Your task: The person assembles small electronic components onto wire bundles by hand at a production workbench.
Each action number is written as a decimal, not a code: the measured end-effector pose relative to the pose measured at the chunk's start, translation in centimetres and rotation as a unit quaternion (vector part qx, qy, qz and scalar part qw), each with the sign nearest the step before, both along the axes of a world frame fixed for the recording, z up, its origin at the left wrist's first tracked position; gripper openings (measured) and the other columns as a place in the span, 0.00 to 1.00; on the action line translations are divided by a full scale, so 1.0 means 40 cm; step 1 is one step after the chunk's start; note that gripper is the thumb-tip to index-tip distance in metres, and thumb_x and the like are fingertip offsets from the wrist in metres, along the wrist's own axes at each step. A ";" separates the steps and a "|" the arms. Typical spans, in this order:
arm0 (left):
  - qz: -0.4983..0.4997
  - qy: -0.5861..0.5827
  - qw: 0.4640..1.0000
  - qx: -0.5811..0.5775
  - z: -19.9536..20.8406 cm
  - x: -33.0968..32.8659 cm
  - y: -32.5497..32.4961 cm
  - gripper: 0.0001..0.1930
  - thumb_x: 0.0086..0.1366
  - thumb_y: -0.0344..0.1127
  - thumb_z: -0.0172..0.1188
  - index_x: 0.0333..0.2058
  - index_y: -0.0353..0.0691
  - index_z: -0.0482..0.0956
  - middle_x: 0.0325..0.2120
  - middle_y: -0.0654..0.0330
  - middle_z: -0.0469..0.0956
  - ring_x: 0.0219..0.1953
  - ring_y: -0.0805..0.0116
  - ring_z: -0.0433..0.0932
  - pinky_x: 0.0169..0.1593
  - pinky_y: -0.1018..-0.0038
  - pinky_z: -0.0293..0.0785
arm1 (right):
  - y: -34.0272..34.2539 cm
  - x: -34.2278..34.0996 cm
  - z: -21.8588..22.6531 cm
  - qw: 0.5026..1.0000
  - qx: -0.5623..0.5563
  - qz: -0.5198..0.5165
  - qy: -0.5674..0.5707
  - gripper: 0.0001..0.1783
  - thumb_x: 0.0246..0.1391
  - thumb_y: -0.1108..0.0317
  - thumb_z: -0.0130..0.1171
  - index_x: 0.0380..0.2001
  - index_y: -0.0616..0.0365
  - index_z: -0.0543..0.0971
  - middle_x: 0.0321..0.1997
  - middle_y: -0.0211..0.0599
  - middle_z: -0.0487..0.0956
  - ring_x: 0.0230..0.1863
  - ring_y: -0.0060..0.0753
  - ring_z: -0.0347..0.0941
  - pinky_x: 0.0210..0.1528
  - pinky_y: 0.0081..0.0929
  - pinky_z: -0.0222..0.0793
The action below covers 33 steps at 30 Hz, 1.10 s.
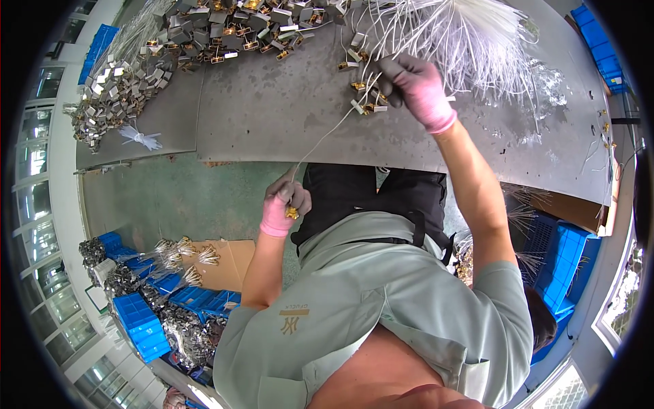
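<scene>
My left hand [285, 203], in a pink glove with grey-coated fingers, is closed in front of the table edge, by my lap. A brass-coloured metal piece [292, 213] pokes out below its fingers. From this hand a thin white wire [325, 135] runs up across the table toward my right hand [412, 85], gloved alike. That hand is above the table with its fingers bent together at several white wires; the exact grip is partly hidden. Beside and below its fingertips lie small brass-and-grey connector pieces [368, 108] on wire ends.
A large bundle of white wires [470, 44] spreads over the grey metal table [272, 123]. Piles of metal-ended pieces [129, 92] cover its far left. White ties [139, 137] lie near the left edge. Blue crates [141, 327] and cardboard [228, 266] are on the floor.
</scene>
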<state>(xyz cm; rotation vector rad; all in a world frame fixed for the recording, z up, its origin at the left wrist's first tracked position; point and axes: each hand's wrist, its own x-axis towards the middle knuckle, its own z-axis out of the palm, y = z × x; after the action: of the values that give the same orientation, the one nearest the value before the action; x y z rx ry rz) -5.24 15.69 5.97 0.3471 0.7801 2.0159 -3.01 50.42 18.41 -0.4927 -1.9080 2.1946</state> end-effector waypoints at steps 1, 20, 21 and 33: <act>0.013 0.013 1.000 -0.010 -0.009 0.001 0.011 0.25 0.67 0.46 0.54 0.61 0.46 0.67 0.12 0.68 0.51 0.12 0.73 0.52 0.17 0.75 0.51 | -0.011 0.003 -0.002 1.000 -0.004 0.019 -0.001 0.17 0.60 0.57 0.58 0.28 0.62 0.76 0.18 0.30 0.74 0.14 0.17 0.63 0.17 0.15 0.56; 0.113 0.198 0.956 -0.185 0.133 -0.099 0.265 0.20 0.71 0.45 0.47 0.51 0.35 0.73 0.27 0.64 0.77 0.24 0.78 0.75 0.26 0.81 0.71 | -0.237 0.012 -0.028 0.984 -0.096 0.141 -0.060 0.13 0.59 0.62 0.57 0.33 0.64 0.78 0.21 0.34 0.80 0.18 0.19 0.74 0.20 0.16 0.67; 0.114 0.199 0.956 -0.183 0.143 -0.106 0.284 0.20 0.71 0.45 0.47 0.51 0.35 0.73 0.27 0.64 0.77 0.24 0.78 0.75 0.26 0.81 0.71 | -0.225 0.005 -0.017 0.984 -0.094 0.141 -0.059 0.13 0.59 0.62 0.57 0.33 0.64 0.78 0.21 0.34 0.80 0.18 0.19 0.74 0.20 0.16 0.67; 0.087 0.121 0.978 -0.148 0.169 -0.153 0.468 0.28 0.68 0.59 0.46 0.45 0.36 0.77 0.17 0.65 0.74 0.16 0.79 0.70 0.19 0.82 0.63 | -0.067 -0.010 0.015 0.992 0.053 0.098 -0.058 0.15 0.61 0.64 0.53 0.43 0.65 0.79 0.20 0.31 0.77 0.15 0.16 0.68 0.18 0.15 0.64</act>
<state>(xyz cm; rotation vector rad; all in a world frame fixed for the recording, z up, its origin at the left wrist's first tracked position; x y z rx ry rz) -11.38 34.42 12.74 0.3645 1.2840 2.0009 -3.39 47.73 18.99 -0.4396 -2.2072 2.2092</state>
